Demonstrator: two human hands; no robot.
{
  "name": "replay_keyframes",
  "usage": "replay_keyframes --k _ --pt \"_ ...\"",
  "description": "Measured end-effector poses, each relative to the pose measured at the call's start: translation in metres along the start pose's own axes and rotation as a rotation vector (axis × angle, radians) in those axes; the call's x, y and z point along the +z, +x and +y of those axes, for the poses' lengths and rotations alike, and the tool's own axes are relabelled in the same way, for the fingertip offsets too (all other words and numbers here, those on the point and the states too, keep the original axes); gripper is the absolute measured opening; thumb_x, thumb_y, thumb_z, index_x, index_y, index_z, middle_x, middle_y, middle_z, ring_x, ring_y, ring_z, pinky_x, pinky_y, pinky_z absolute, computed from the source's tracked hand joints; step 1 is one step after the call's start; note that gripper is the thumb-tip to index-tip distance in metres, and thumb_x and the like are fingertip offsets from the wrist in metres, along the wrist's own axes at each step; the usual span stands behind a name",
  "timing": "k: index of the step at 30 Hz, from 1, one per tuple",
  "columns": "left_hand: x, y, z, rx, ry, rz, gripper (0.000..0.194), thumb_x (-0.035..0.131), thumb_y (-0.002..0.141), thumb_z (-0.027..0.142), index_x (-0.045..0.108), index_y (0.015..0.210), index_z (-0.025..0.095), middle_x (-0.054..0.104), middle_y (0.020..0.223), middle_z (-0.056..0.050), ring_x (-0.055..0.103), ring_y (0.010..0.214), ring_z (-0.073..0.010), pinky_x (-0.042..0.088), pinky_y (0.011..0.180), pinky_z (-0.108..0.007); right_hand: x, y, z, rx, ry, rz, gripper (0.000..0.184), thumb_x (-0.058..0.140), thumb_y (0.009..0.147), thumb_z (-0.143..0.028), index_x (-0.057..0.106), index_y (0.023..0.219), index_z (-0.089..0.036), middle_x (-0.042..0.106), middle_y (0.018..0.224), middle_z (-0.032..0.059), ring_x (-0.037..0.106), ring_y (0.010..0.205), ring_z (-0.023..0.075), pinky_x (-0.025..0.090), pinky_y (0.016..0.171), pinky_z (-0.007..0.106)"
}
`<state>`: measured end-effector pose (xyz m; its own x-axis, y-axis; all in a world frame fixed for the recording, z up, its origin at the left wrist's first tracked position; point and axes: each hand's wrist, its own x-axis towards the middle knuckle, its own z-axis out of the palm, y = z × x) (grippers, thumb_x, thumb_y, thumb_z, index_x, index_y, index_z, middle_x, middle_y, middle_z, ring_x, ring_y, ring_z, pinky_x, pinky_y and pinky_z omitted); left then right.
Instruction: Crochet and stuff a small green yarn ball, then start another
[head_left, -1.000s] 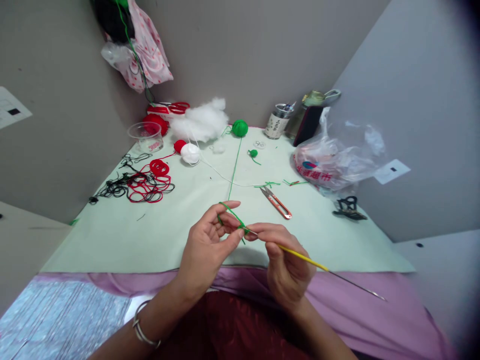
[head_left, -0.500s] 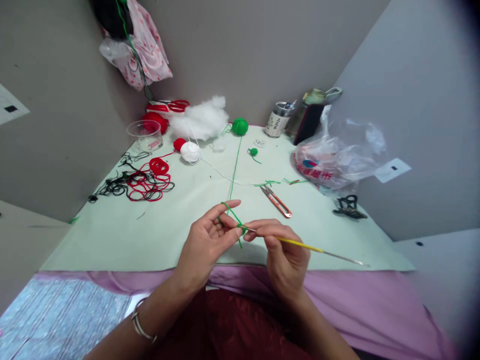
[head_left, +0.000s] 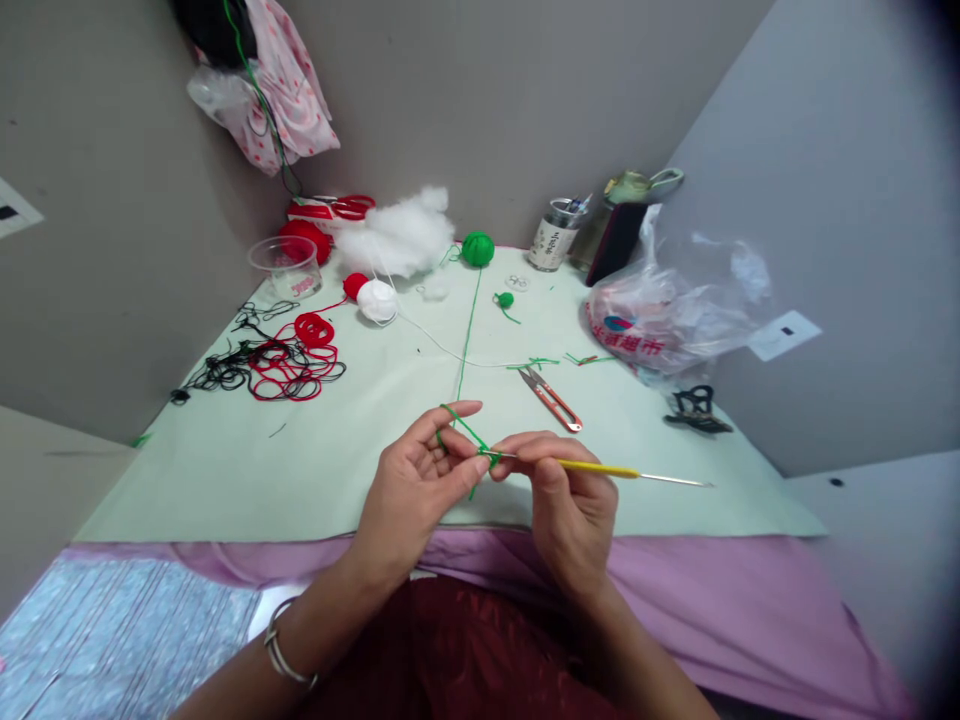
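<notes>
My left hand [head_left: 416,475] pinches a small piece of green yarn crochet [head_left: 491,457] between thumb and fingers, with a strand looped over its raised index finger. From that finger the green yarn [head_left: 468,340] runs back to a green yarn ball [head_left: 478,249]. My right hand [head_left: 566,490] is closed around the yellow handle of a crochet hook [head_left: 607,468]. One metal end of the hook is in the green stitches; the other end points right. Exactly how the yarn sits on the hook tip is too small to tell.
Orange thread snips [head_left: 553,402] lie just beyond my right hand. Tangled red and black yarn [head_left: 296,360] is at left, near a clear plastic cup [head_left: 285,270]. White stuffing [head_left: 401,235] sits at the back, a plastic bag [head_left: 660,310] and black hair clip [head_left: 697,410] at right.
The hook has levelled out, its free end swinging up and shifting left. My right hand has tilted slightly with it. The left hand keeps its pinch on the green crochet piece.
</notes>
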<state>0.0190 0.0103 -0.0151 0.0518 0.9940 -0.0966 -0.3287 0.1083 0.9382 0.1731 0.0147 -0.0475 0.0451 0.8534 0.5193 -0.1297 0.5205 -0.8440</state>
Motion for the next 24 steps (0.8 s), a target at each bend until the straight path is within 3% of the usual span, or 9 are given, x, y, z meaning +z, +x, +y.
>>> replay_keyframes --k 10,15,20,24 --pt "0.001 -0.002 0.003 0.048 0.027 0.041 0.044 0.083 0.078 0.020 0.069 0.120 0.018 0.064 0.078 0.004 0.065 0.077 -0.0112 0.056 0.081 -0.024 -0.002 -0.003 -0.002 0.041 0.056 -0.003 0.018 0.057 0.106 -0.028 0.074 0.103 -0.021 0.080 0.100 0.0066 0.077 0.076 0.0160 0.067 0.072 0.033" --pt "0.001 -0.002 0.000 0.087 0.102 0.070 0.042 0.081 0.078 0.019 0.071 0.119 0.020 0.066 0.078 0.003 0.067 0.078 -0.0133 0.058 0.085 -0.027 -0.003 -0.002 -0.007 -0.061 -0.097 -0.052 0.019 0.056 0.105 -0.019 0.074 0.104 -0.022 0.080 0.097 0.0059 0.077 0.083 0.0184 0.066 0.075 0.035" --pt "-0.003 -0.003 -0.008 0.361 0.369 0.124 0.019 0.074 0.085 0.013 0.076 0.101 0.022 0.075 0.099 -0.004 0.071 0.087 -0.0155 0.058 0.087 -0.030 -0.005 -0.002 -0.015 -0.235 -0.372 -0.164 0.025 0.057 0.101 -0.007 0.074 0.112 -0.023 0.081 0.101 0.0075 0.078 0.098 0.0206 0.065 0.083 0.036" --pt "-0.004 -0.004 -0.012 0.550 0.576 0.130 0.029 0.071 0.087 0.009 0.079 0.111 0.024 0.071 0.084 -0.001 0.070 0.084 -0.0153 0.057 0.087 -0.029 -0.003 -0.008 -0.011 -0.344 -0.486 -0.164 0.026 0.061 0.098 -0.005 0.074 0.114 -0.021 0.081 0.104 0.0096 0.079 0.099 0.0200 0.066 0.080 0.031"
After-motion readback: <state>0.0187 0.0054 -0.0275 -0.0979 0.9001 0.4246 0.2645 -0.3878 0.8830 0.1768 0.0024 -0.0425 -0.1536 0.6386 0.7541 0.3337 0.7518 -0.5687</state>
